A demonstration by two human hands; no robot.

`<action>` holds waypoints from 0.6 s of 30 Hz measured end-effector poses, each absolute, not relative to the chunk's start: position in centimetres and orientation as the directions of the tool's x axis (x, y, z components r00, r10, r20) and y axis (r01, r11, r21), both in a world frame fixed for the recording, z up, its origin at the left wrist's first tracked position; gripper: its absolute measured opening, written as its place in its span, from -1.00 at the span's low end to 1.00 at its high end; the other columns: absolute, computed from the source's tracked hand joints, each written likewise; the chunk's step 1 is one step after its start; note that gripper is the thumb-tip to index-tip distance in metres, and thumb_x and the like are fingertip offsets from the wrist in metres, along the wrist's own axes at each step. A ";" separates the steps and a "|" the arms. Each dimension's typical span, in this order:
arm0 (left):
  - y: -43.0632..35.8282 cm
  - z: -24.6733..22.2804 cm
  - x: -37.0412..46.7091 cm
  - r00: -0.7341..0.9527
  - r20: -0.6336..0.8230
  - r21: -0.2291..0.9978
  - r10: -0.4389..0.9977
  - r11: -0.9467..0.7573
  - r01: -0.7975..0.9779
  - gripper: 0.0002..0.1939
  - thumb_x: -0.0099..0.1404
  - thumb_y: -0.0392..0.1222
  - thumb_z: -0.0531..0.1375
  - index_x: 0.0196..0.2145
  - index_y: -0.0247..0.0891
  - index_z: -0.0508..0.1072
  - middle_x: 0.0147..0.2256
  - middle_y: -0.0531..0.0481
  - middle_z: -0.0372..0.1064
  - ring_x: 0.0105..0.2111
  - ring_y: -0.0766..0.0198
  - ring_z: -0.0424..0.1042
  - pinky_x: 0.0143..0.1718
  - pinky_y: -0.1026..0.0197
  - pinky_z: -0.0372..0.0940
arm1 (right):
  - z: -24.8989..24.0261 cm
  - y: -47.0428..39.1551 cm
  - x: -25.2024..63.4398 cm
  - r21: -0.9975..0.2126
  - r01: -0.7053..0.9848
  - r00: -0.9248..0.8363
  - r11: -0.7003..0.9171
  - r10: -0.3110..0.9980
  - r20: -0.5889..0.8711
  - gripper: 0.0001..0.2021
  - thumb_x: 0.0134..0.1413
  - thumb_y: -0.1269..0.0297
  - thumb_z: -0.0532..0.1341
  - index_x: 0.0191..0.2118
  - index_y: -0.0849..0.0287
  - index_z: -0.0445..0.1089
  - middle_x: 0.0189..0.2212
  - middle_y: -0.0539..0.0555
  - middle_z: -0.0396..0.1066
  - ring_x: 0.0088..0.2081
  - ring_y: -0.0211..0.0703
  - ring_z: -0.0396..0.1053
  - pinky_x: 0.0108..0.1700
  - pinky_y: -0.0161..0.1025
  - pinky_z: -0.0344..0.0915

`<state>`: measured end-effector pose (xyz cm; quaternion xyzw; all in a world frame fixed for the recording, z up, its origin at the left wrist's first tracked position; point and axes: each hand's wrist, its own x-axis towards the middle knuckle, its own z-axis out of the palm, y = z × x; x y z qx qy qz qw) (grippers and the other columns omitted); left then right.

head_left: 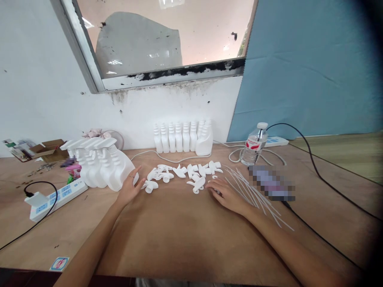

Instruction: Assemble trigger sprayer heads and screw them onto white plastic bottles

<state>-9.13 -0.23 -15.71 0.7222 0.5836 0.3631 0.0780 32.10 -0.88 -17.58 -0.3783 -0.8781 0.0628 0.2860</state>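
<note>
White spray heads [196,184] near the back edge of our table [167,239], our left hand [129,191] spread and released, overlapping a white bottle [117,173], our right hand [226,194] curled, any grasp hidden, we cannot tell, a pixelated object [271,184] farther right.

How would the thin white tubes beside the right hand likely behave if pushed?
The thin white tubes are probably light, being so slender. They look springy rather than limp, since most lie nearly straight with slight bends. A push would likely fan them out, as they lie loose on the table.
</note>
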 end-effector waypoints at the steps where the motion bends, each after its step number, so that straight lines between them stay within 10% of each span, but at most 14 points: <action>1: -0.3 -15.7 -9.1 0.069 0.432 0.520 0.899 -0.311 0.796 -0.43 0.32 0.09 0.06 0.20 -0.20 0.19 0.18 -0.14 0.20 0.19 0.04 0.19 0.21 -0.04 0.11 | -17.7 -0.8 32.1 -0.320 0.629 -0.553 0.708 0.698 0.455 -0.76 0.20 0.44 -0.01 -0.18 0.13 0.38 -0.24 0.13 0.44 -0.16 -0.05 0.35 -0.06 -0.06 0.24; 10: -1.7 -17.4 -9.0 0.454 0.461 0.261 0.762 -0.606 0.752 -0.69 0.35 -0.09 0.05 -0.01 -0.19 0.39 0.06 -0.17 0.34 0.13 0.05 0.26 0.16 -0.11 0.17 | -17.5 -0.4 33.7 -0.290 0.681 -0.530 0.672 0.726 0.437 -0.74 0.10 0.48 0.02 -0.19 0.14 0.42 -0.28 0.14 0.45 -0.18 -0.01 0.38 -0.08 -0.05 0.26; 18: -2.1 -17.2 -9.3 0.346 0.507 0.290 0.790 -0.534 0.794 -0.64 0.36 -0.11 0.04 0.09 -0.18 0.29 0.02 -0.13 0.36 0.03 0.11 0.36 0.06 0.01 0.28 | -17.9 -0.1 34.6 -0.304 0.689 -0.510 0.658 0.738 0.441 -0.73 0.11 0.43 0.06 -0.14 0.12 0.44 -0.20 0.15 0.47 -0.11 0.02 0.40 -0.01 -0.02 0.26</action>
